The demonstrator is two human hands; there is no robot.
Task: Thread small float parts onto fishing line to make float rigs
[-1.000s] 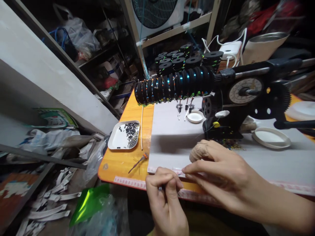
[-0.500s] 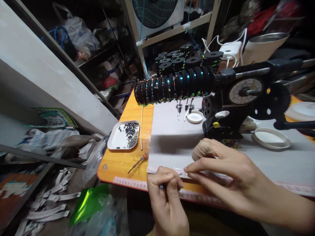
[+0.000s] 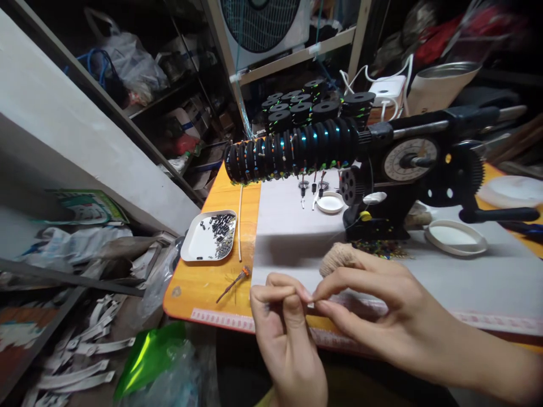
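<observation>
Close to the table's front edge, my left hand [image 3: 288, 333] is closed, thumb and fingers pinched together. What sits in its grip is too small to make out. My right hand [image 3: 373, 305] meets it from the right, thumb and index fingertips pressed together against the left fingertips. A tiny pale bit shows at that pinch, its kind unclear. Tan wrapping [image 3: 337, 259] covers one finger of the right hand. Beyond the hands stands a black hand-cranked machine [image 3: 394, 169], its long roller [image 3: 292, 150] wound with thread and small coloured pieces.
A white tray [image 3: 197, 243] of small black and metallic parts lies at the left, beside a thin white stick [image 3: 240, 226] and an orange-tipped brown tool [image 3: 233, 285]. Round white lids [image 3: 456, 237] rest on the grey sheet [image 3: 292, 220]. Black spools [image 3: 301, 107] stand behind.
My right fingertips have come in to meet the left ones, where before there was a small gap. The left hand has risen slightly. The whole view has shifted a little.
</observation>
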